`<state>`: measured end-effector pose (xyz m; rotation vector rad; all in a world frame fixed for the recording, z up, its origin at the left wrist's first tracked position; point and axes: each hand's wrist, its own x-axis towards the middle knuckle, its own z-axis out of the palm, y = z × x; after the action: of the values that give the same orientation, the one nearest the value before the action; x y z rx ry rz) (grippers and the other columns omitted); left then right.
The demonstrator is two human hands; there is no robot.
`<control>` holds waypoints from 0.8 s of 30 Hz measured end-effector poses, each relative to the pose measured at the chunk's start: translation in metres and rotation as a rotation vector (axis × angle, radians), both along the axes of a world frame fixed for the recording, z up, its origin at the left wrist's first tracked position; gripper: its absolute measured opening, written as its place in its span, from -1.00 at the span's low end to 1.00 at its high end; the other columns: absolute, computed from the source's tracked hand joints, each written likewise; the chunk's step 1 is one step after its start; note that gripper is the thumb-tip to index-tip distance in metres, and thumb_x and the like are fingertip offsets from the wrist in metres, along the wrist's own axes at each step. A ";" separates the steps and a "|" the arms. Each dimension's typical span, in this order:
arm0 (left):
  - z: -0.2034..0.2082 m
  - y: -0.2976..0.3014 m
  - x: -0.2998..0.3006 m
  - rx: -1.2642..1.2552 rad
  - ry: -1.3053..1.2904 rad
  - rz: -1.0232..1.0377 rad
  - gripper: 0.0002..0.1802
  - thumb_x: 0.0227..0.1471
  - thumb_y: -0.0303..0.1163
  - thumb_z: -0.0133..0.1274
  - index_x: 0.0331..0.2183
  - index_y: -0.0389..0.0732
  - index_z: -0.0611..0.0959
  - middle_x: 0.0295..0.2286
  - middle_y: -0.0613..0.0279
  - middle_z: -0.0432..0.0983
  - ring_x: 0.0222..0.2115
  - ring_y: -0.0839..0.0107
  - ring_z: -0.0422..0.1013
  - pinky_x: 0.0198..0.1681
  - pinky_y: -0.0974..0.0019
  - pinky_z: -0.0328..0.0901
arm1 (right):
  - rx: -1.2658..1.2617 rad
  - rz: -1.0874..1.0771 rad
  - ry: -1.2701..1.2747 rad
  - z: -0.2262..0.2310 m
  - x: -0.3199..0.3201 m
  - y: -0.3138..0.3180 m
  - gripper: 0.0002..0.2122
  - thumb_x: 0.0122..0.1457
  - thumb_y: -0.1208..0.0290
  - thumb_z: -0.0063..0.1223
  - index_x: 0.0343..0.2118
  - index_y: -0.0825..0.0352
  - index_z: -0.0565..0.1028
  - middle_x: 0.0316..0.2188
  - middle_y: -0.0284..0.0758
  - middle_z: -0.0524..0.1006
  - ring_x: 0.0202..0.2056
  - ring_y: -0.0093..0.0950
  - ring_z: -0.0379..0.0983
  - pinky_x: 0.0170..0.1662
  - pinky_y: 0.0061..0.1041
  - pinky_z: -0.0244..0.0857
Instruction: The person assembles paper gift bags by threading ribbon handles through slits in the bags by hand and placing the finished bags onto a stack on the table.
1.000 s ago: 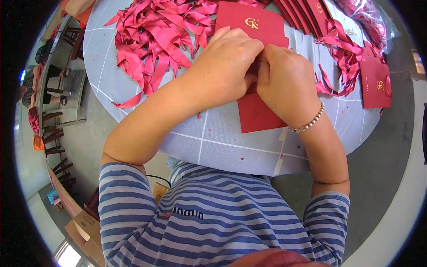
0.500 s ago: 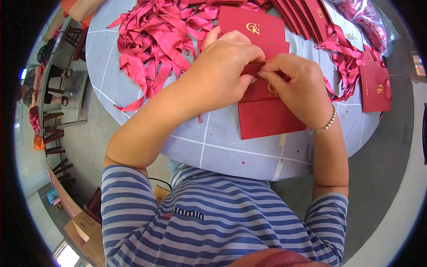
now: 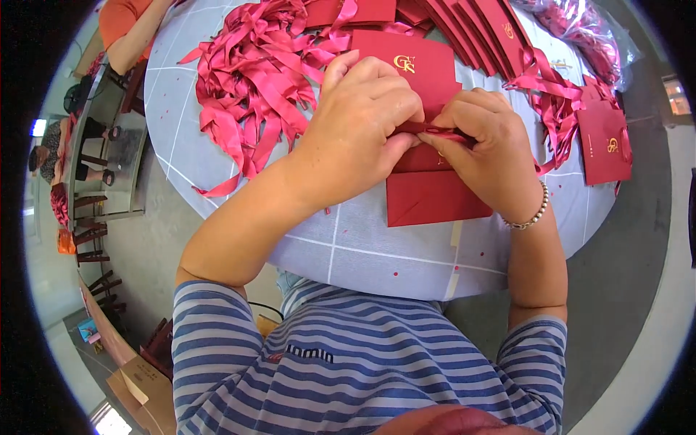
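A dark red paper gift bag (image 3: 436, 201) lies flat near the front of the table, its folded bottom toward me. My left hand (image 3: 371, 109) is closed at the bag's upper edge, thumb below and fingers above. From the other side my right hand (image 3: 487, 145) pinches a short, shiny pinkish-red ribbon (image 3: 451, 134) at that same edge. The fingers partly hide where ribbon and paper meet. Just beyond my hands lies another red bag (image 3: 428, 61) with a gold emblem.
A heap of pink-red ribbons (image 3: 250, 87) spreads at the left. More flat red bags (image 3: 471, 32) overlap at the back. To the right are loose ribbons (image 3: 554, 94), a standing bag (image 3: 605, 145) and a clear plastic sack (image 3: 580, 32). Another person's arm (image 3: 134, 36) shows at far left.
The upper edge of the bag has lifted between my fingers, and a shiny ribbon strip now shows at my right fingertips. The other person's arm shows more at the upper left.
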<state>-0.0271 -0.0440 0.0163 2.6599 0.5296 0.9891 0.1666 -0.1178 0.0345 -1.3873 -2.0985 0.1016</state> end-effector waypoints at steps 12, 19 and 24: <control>-0.006 -0.016 0.012 0.321 -0.003 -0.085 -0.94 -0.13 -0.44 0.04 -0.46 -0.13 0.55 -0.45 0.30 0.41 -0.21 0.28 0.37 0.10 -0.04 0.11 | -0.656 0.084 0.339 -0.006 0.027 0.012 -0.81 0.12 0.37 0.12 -0.36 0.43 0.58 -0.65 -0.22 0.48 -0.59 -0.56 0.35 -0.48 -0.47 0.26; 0.002 -0.007 0.009 -0.004 0.160 -0.145 -0.67 -0.32 -0.40 0.35 -0.41 -0.16 0.56 -0.44 0.24 0.44 -0.27 0.16 0.35 0.04 0.08 0.16 | -0.441 -0.084 0.522 -0.029 0.016 0.021 -0.82 0.18 0.41 0.00 -0.36 0.45 0.53 -0.58 -0.34 0.49 -0.51 -0.58 0.35 -0.40 -0.52 0.27; 0.006 -0.006 0.007 -0.139 0.219 -0.040 -0.57 -0.31 -0.34 0.37 -0.33 -0.17 0.54 -0.45 0.23 0.44 -0.29 0.21 0.36 -0.01 0.14 0.18 | -0.181 -0.274 0.776 -0.037 0.033 0.036 -0.76 0.35 0.23 -0.11 -0.11 0.29 0.46 -0.45 -0.38 0.54 -0.54 -0.65 0.39 -0.46 -0.68 0.28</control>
<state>-0.0200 -0.0495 0.0226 2.6564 0.5658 0.6283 0.1993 -0.0819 -0.0025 -1.4190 -1.2736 0.6222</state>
